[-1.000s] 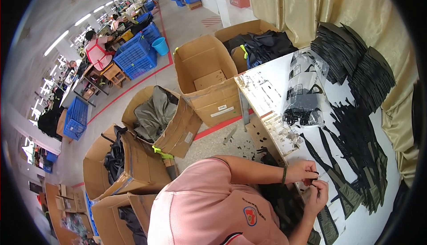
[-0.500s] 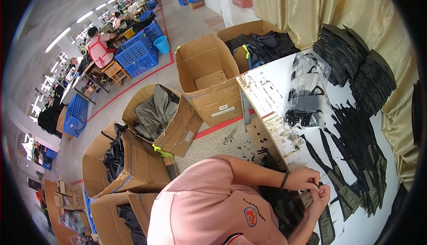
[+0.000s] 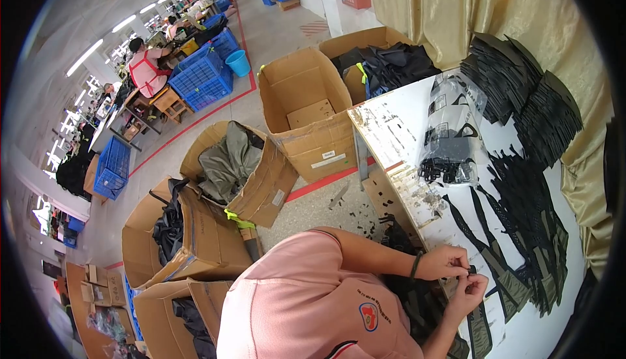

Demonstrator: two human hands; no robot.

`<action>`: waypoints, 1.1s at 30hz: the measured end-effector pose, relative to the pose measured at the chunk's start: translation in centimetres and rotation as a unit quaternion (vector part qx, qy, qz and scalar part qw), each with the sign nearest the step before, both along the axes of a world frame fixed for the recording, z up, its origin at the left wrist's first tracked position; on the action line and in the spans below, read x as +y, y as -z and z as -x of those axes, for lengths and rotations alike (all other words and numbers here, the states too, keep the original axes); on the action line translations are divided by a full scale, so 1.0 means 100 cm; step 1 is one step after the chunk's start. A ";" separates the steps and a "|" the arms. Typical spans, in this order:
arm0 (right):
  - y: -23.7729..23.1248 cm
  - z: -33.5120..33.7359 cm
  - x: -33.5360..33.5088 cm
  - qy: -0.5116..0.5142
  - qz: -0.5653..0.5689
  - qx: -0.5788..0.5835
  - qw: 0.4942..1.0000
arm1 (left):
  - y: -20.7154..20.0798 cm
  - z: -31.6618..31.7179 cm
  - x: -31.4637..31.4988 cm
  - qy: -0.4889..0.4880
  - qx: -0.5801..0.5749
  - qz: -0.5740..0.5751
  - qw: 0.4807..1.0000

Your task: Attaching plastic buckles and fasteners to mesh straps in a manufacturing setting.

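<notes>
The person's left hand [image 3: 445, 262] and right hand [image 3: 471, 292] are meeting at the near edge of the white table [image 3: 404, 114]; both are closing their fingertips on a small black buckle [image 3: 471, 269], which is sitting between the two hands just above the table edge; the left wrist is wearing a dark band [image 3: 415, 264]. A black and olive strap [image 3: 502, 274] is lying on the table just beside the hands, and whether it is joining the buckle I cannot tell. Further along the table more black straps [image 3: 528, 209] are lying spread out in a loose heap; beyond them a clear plastic bag [image 3: 450, 134] is holding small black parts; at the far end stacks of black pieces [image 3: 521, 91] are leaning against a yellow curtain [image 3: 521, 13]. On the floor to the left, open cardboard boxes [image 3: 306, 111] are holding dark and olive fabric; farther off blue crates [image 3: 202, 75] are standing by a red floor line, and other people are sitting at work tables in the distance.
</notes>
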State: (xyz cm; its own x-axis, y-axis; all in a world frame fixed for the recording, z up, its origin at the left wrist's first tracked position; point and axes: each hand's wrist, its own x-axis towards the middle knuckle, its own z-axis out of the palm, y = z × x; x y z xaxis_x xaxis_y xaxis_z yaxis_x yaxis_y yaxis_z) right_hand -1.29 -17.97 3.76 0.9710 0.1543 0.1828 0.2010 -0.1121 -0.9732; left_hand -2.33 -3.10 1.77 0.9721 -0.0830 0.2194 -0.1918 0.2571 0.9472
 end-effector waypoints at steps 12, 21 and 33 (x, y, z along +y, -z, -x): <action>-0.001 0.003 0.003 0.015 0.049 -0.076 0.996 | -0.001 0.001 0.000 0.010 0.028 0.013 0.999; -0.009 -0.006 -0.011 -0.046 -0.019 0.080 0.996 | -0.009 0.006 0.008 -0.005 -0.063 -0.064 0.996; -0.010 0.006 -0.012 -0.047 0.146 -0.021 0.988 | -0.001 0.009 0.004 0.005 -0.153 -0.115 0.982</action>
State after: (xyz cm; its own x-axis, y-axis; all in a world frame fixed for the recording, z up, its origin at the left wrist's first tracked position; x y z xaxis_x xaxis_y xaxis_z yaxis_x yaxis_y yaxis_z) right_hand -1.88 -19.21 4.75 0.9423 0.2957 0.1570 0.2633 -0.3648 -0.8931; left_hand -3.19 -2.70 1.87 0.8625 -0.1734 0.4754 -0.4748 0.0472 0.8788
